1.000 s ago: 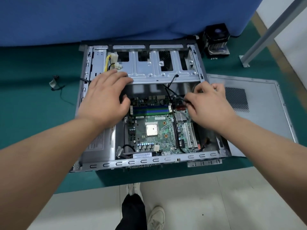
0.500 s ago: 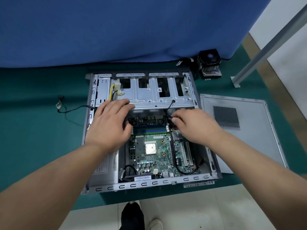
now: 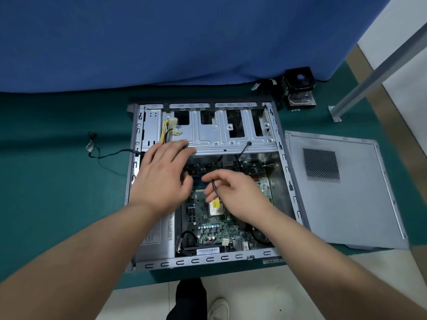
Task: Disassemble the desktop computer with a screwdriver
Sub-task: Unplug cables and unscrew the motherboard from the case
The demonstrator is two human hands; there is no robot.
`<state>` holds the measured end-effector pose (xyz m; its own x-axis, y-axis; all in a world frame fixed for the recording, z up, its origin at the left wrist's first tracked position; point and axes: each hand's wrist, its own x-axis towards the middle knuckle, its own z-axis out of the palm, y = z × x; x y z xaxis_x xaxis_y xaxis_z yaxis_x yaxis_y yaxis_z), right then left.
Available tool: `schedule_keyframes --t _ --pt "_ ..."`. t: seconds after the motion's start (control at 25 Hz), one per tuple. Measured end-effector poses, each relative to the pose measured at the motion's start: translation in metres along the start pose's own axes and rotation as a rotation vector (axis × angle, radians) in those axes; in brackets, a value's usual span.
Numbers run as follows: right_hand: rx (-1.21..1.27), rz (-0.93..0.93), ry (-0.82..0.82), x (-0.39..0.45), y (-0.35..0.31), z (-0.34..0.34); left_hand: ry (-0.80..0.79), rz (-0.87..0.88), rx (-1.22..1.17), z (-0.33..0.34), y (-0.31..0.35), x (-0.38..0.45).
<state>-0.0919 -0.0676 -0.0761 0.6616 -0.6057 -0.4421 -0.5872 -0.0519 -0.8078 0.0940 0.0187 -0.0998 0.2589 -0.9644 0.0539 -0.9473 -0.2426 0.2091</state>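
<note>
The open desktop case [image 3: 208, 259] lies flat on the green mat, its motherboard [image 3: 215, 227] exposed. My left hand [image 3: 161, 176] rests with straight fingers on the front edge of the silver drive cage [image 3: 219, 139], above the power supply [image 3: 157, 236]. Over the middle of the board, my right hand [image 3: 238, 195] pinches a thin black cable [image 3: 214, 187], which loops just under the fingertips. I see no screwdriver.
The removed side panel [image 3: 342, 199] lies right of the case. A CPU cooler with fan [image 3: 299, 88] and small screws [image 3: 295, 110] sit at the back right. A loose cable [image 3: 92, 148] trails left. A metal post [image 3: 369, 75] slants at the right.
My right hand moved left from the board's right side to its middle and now holds a black cable. My left hand stayed on the drive cage edge. The view pulled back.
</note>
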Motion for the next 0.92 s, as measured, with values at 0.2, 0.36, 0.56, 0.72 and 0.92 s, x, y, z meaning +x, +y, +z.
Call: schedule_keyframes --t 0.2,0.36,0.56,0.72,0.92 --pt "0.156 -0.110 0.105 0.004 0.001 -0.039 0.002 -0.001 0.007 0.000 0.000 0.000" --pt "0.215 -0.118 0.238 0.029 -0.001 -0.063 -0.004 -0.003 0.004 -0.001 0.000 0.001" --pt "0.489 0.045 0.351 0.057 -0.007 -0.061 -0.014 -0.002 0.007 -0.001 -0.001 0.001" --pt "0.428 0.174 0.518 0.066 -0.015 -0.057 -0.021 -0.003 0.021 -0.001 -0.001 0.001" --pt "0.044 0.318 0.588 0.081 -0.039 -0.065 -0.039 0.003 0.030 0.000 -0.002 0.001"
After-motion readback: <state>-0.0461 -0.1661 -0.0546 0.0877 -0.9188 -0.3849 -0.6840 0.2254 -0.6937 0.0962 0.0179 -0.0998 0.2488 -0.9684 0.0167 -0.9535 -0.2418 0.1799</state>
